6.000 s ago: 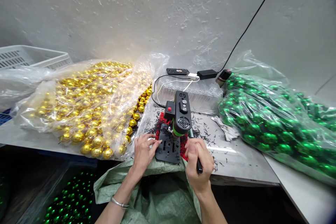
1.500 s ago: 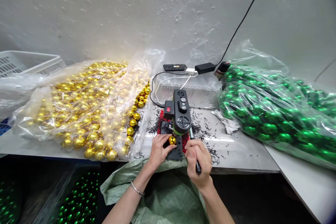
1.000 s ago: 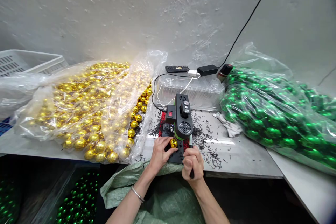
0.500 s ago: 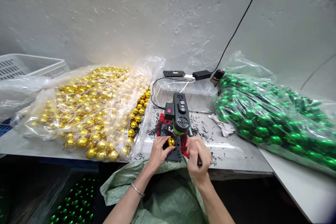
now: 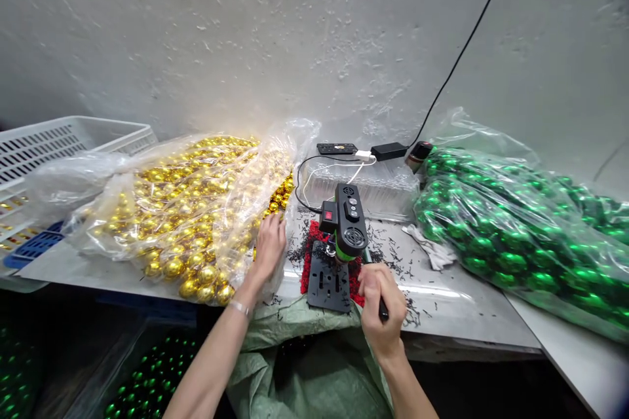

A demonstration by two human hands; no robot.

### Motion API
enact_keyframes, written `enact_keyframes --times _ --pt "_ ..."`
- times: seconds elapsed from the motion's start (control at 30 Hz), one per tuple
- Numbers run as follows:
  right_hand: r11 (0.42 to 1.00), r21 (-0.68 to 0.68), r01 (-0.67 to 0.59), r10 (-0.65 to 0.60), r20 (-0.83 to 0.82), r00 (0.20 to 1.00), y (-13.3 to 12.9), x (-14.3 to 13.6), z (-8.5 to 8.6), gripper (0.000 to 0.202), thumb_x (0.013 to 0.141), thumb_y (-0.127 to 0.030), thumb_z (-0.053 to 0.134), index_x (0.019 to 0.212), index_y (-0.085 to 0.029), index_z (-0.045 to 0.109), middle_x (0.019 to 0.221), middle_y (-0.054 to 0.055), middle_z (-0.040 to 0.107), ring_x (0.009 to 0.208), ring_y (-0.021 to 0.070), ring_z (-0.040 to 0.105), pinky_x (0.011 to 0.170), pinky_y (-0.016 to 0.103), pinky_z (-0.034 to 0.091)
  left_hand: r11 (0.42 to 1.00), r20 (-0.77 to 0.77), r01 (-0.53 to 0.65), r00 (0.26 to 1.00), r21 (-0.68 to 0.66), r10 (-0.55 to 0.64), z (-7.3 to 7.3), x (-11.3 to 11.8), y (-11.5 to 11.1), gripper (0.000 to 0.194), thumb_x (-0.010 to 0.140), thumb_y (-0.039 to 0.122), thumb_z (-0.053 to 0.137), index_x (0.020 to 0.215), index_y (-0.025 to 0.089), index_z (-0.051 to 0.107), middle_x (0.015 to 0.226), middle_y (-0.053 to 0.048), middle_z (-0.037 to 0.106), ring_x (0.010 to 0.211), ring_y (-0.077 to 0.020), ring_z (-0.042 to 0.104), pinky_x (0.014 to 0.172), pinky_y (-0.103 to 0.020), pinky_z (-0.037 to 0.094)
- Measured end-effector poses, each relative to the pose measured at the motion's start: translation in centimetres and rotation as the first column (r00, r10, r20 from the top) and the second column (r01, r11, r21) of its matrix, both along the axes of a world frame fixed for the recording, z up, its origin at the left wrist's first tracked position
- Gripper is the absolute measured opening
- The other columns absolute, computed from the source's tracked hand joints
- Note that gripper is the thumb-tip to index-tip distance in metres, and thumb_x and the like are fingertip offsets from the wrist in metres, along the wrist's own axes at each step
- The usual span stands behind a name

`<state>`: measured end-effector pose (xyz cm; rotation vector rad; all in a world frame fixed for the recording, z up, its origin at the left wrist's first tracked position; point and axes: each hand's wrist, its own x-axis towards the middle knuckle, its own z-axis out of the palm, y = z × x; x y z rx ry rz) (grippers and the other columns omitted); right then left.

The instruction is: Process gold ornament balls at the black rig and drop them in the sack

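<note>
Gold balls (image 5: 278, 200) at the edge of their clear bag (image 5: 304, 131) have drawn the left hand (image 5: 269, 245) away from the black plate (image 5: 328, 296), which now bears no ball, so the machine (image 5: 350, 209) has nothing under its head. That hand's grip is loosely curled, though from behind I can't tell if it holds one. The right hand (image 5: 382, 291) (firmly closed) grips the black lever handle (image 5: 383, 309) beside the machine.

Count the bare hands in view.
2: the left hand at the gold balls, the right hand around the black handle beside the drill-like device. No others show.
</note>
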<state>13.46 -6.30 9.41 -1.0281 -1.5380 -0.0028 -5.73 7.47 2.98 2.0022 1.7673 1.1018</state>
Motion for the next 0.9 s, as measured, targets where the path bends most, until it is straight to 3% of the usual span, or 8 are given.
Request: enact_keyframes --times 0.13,0.3,0.4,0.5,0.63,0.7,0.8,0.9 --pt "1.0 0.003 -0.008 0.008 0.008 1.0 0.0 0.0 -0.3 0.025 0.09 -0.004 0.04 0.072 -0.02 0.044 0.07 0.0 0.047 0.065 0.0129 0.049 0.058 0.027 0.038 0.977 -0.103 0.034 0.993 -0.212 -0.057 1.4 -0.2 6.9 0.02 0.092 0.014 0.054 0.106 0.008 0.066 0.11 -0.018 0.066 0.109 -0.0305 0.06 0.097 -0.049 0.048" --pt "1.0 0.008 -0.005 0.004 0.036 0.999 -0.1 0.2 -0.6 0.025 0.09 -0.005 0.039 0.071 -0.02 0.045 0.07 0.001 0.048 0.063 0.013 0.048 0.057 0.028 0.037 0.966 -0.058 0.094 0.992 -0.241 -0.111 1.5 0.2 8.2 0.031 0.096 0.032 0.054 0.117 0.009 0.06 0.118 -0.01 0.061 0.106 -0.0229 0.061 0.091 -0.042 0.052" --pt "1.0 0.008 0.002 -0.002 0.033 0.999 -0.1 0.2 -0.6 0.025 0.09 -0.006 0.039 0.07 -0.02 0.045 0.069 0.001 0.048 0.063 0.0135 0.049 0.057 0.028 0.038 0.969 -0.009 0.09 0.996 -0.232 -0.094 2.6 -0.6 6.8 0.035 0.097 0.029 0.05 0.105 -0.003 0.063 0.11 -0.013 0.065 0.112 -0.0271 0.058 0.099 -0.039 0.045" --pt "1.0 0.004 -0.001 0.001 0.035 0.999 -0.1 0.2 -0.6 0.025 0.09 -0.006 0.039 0.07 -0.02 0.046 0.069 0.001 0.049 0.065 0.0142 0.05 0.058 0.029 0.038 0.968 0.24 0.132 0.967 -0.214 -0.079 3.1 -1.1 3.6 0.046 0.09 0.038 0.061 0.12 0.003 0.061 0.114 -0.014 0.068 0.106 -0.0249 0.063 0.094 -0.036 0.05" --pt "1.0 0.001 -0.002 0.002 0.038 0.999 -0.2 0.2 -0.6 0.026 0.09 -0.004 0.039 0.07 -0.02 0.045 0.069 0.001 0.048 0.066 0.0139 0.05 0.059 0.028 0.039 0.903 0.67 0.366 0.731 -0.226 -0.129 0.4 0.8 -2.4 0.048 0.087 0.044 0.064 0.125 0.016 0.064 0.111 -0.013 0.072 0.093 -0.0213 0.069 0.085 -0.037 0.056" --pt "1.0 -0.007 0.002 -0.001 0.04 0.999 -0.2 0.2 -0.6 0.026 0.09 -0.005 0.039 0.071 -0.02 0.046 0.069 0.001 0.048 0.065 0.0137 0.05 0.059 0.029 0.038 0.875 0.737 0.413 0.668 -0.253 -0.103 -1.8 2.5 -4.9 0.045 0.082 0.044 0.068 0.119 0.017 0.069 0.108 -0.01 0.074 0.092 -0.0215 0.069 0.084 -0.036 0.055" --pt "1.0 -0.014 0.005 -0.005 0.04 0.999 -0.3 0.3 -0.6 0.025 0.09 -0.005 0.039 0.071 -0.02 0.046 0.07 0.001 0.049 0.065 0.0138 0.05 0.058 0.029 0.039 0.878 0.685 0.385 0.723 -0.284 -0.096 -4.5 4.6 -7.1 0.044 0.08 0.045 0.067 0.115 0.018 0.071 0.101 -0.007 0.075 0.088 -0.0208 0.068 0.081 -0.034 0.054" --pt "1.0 -0.019 0.002 -0.001 0.045 0.999 -0.3 0.3 -0.7 0.026 0.09 -0.005 0.039 0.07 -0.021 0.045 0.069 0.001 0.048 0.066 0.014 0.051 0.059 0.028 0.039 0.926 0.556 0.285 0.825 -0.248 -0.105 -5.6 5.6 -7.7 0.039 0.08 0.042 0.067 0.112 0.02 0.072 0.099 -0.007 0.074 0.089 -0.0217 0.065 0.085 -0.037 0.052"
